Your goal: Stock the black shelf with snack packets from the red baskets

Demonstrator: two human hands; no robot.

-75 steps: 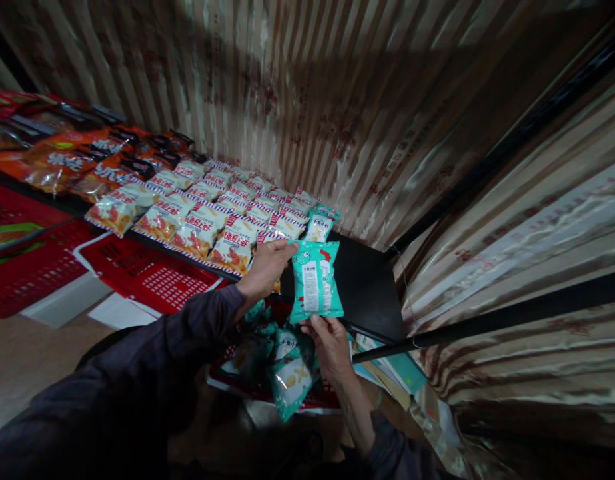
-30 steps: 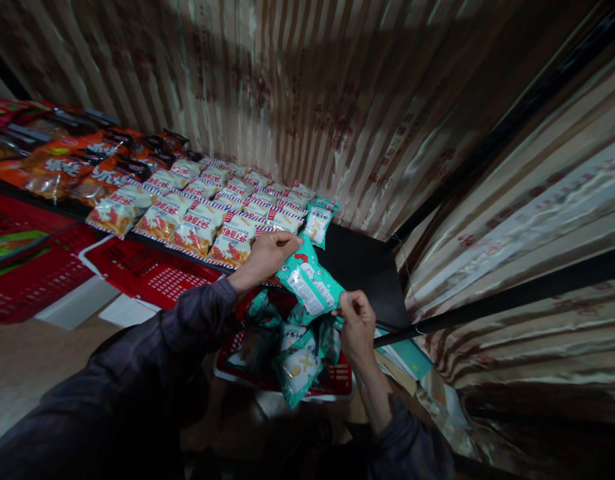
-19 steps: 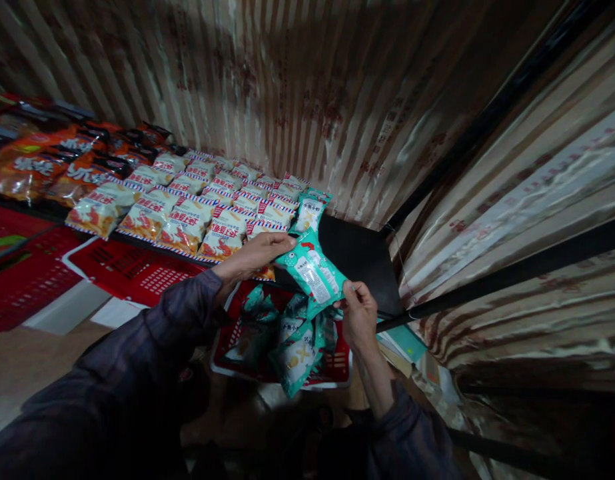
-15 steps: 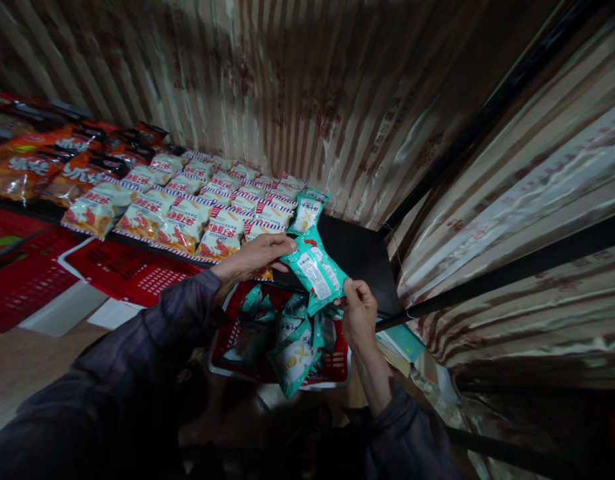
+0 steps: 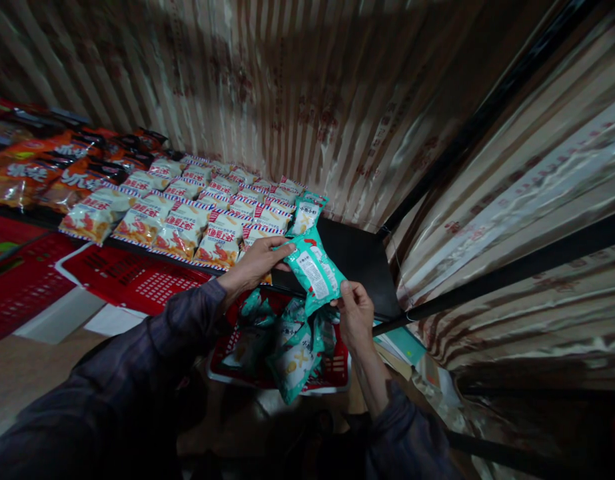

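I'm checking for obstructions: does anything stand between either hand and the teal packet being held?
Nothing visible does. The left hand and right hand both grip the teal packet directly, at opposite ends. The nearest red basket shows lower in the picture, not between them.

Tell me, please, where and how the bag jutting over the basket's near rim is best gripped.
I'd pinch that bag by its near end, coming from the near side: this end juts past the basket and looks exposed, while the far end lies among other bags.
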